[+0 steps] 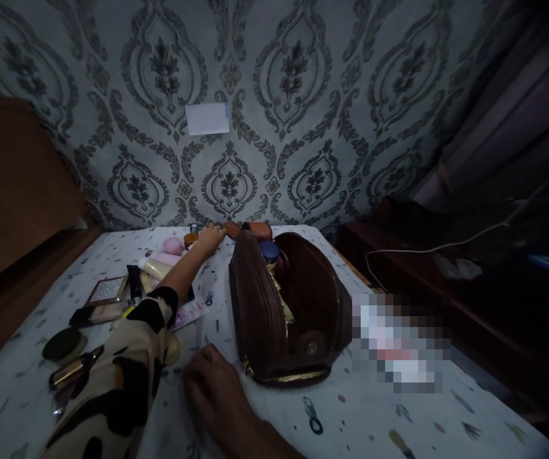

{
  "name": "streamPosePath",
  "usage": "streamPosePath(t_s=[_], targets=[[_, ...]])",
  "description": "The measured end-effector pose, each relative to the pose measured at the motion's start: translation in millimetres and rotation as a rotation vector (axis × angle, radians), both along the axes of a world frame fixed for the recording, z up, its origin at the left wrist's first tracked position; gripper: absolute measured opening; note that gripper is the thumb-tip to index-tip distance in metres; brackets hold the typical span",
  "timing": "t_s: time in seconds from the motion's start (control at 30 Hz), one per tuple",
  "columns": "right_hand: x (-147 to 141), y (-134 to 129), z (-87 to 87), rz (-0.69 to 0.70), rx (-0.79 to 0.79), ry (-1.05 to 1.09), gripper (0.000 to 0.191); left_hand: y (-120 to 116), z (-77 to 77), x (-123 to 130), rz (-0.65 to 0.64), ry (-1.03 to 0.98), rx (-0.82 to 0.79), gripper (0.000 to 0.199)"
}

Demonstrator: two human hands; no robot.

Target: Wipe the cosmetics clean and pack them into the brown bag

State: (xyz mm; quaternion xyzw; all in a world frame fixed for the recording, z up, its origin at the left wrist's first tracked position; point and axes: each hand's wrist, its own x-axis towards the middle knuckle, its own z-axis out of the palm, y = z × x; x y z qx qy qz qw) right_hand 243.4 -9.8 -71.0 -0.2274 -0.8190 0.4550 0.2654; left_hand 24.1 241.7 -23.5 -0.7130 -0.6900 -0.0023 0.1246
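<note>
My left hand [212, 237] reaches to the far side of the white patterned cloth, its arm in a spotted sleeve. Small dark items and a brown item [231, 229] lie by its fingers; whether it grips one is hidden. My right hand [214, 382] rests loosely curled on the cloth, with nothing visible in it. Beside it stands a dark brown bag [255, 319], its gold zip open. Inside shows a blue round lid [269, 250]. Left of the bag lie a pink sponge [173, 246], a cream tube [157, 268] and a pink-and-white tube [192, 312].
More cosmetics lie at left: a glittery palette [106, 291], a dark green round case [64, 345] and a gold tube [76, 368]. An orange-brown case [259, 230] sits behind the bag. A blurred patch [393, 344] covers something at right. A white cable [446, 248] crosses dark furniture.
</note>
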Motion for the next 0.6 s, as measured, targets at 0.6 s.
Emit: streamPosePath(t_s=[0.6], targets=[[0,-2,4.1,-0.015,0.031,-0.054,0.018,-33,1.8,-12,-0.072,0.094,-0.044,0.035]])
